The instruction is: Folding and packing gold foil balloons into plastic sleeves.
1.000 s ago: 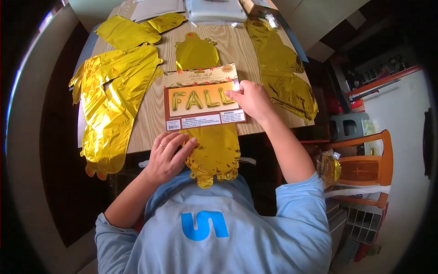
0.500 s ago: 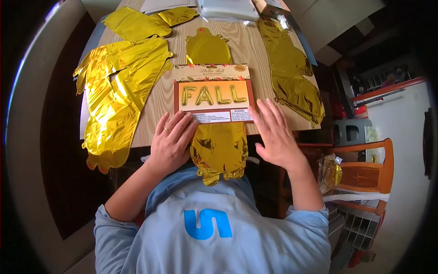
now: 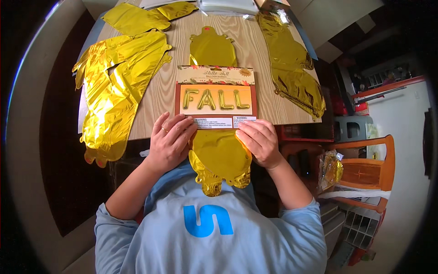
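Observation:
A printed balloon-banner card (image 3: 216, 98) with a picture of gold letter balloons lies across a flat gold foil balloon (image 3: 220, 153) at the table's near edge. The foil shows above and below the card, and its lower end hangs over the edge toward my shirt. My left hand (image 3: 169, 140), with a ring on one finger, has its fingertips on the card's lower left corner, closed at its edge. At the lower right corner my right hand (image 3: 261, 142) is closed on the card and the foil's side. Both thumbs are mostly hidden.
More flat gold foil balloons lie at left (image 3: 116, 82), far left (image 3: 137, 19) and right (image 3: 292, 64) on the wooden table (image 3: 255, 45). Clear plastic sleeves (image 3: 228, 5) and a small box (image 3: 273, 4) sit at the back. A wooden chair (image 3: 365, 173) stands at right.
My right hand, spread apart beside the card before, has come in and closed on its lower right corner. The card and foil have shifted slightly toward me and to the right.

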A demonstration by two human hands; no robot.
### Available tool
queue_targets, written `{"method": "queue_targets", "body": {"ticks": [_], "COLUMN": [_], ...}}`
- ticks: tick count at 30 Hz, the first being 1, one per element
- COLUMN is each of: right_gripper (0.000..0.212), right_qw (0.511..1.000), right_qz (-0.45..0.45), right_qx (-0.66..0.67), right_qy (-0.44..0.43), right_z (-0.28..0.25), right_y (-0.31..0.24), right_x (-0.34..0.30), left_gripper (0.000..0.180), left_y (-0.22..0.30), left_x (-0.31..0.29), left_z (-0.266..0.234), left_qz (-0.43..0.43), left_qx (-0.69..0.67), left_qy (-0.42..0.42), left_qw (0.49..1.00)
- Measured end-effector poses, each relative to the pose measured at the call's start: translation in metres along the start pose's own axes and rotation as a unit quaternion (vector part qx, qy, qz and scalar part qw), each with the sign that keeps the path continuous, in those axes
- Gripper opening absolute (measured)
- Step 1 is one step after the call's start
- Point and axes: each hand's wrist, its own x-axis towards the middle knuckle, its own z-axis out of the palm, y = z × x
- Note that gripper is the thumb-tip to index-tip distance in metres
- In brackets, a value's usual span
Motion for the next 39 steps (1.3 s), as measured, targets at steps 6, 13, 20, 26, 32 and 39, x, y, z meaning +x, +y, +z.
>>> {"method": "queue_targets", "body": {"ticks": [6,13,20,26,32,39], "right_gripper": [0.021,0.036,0.037,0.034,0.032,0.027], "right_qw": [0.992,0.939,0.993,0.993,0.993,0.984], "right_qz": [0.094,0.330,0.075,0.076,0.069,0.167], "right_qx": [0.077,0.096,-0.021,-0.083,-0.097,-0.048], "right_qy": [0.018,0.004,0.093,-0.015,-0.018,0.033], "right_z": [-0.003,0.010,0.015,0.035,0.037,0.020], "right_y": [0.003,0.009,-0.015,-0.043,-0.044,-0.045], "right_x": [0.009,0.033,0.021,0.025,0.035,0.064], "left_gripper": [0.020,0.034,0.087,0.055,0.037,0.031], "left_y": [-0.003,0.000,0.002,0.007,-0.007,0.016], "left_x": [0.015,0.031,0.024,0.003,0.003,0.068], "left_z": [-0.001,0.003,0.004,0.000,-0.007,-0.047], "left_qz": [-0.002,-0.168,-0.253,-0.055,0.105,0.169], "left_qx": [-0.026,-0.078,-0.153,-0.073,-0.033,-0.009], "left_qy": [0.010,0.003,0.037,0.061,0.057,0.188], "left_qw": [1.000,0.983,0.954,0.994,0.992,0.968]}}
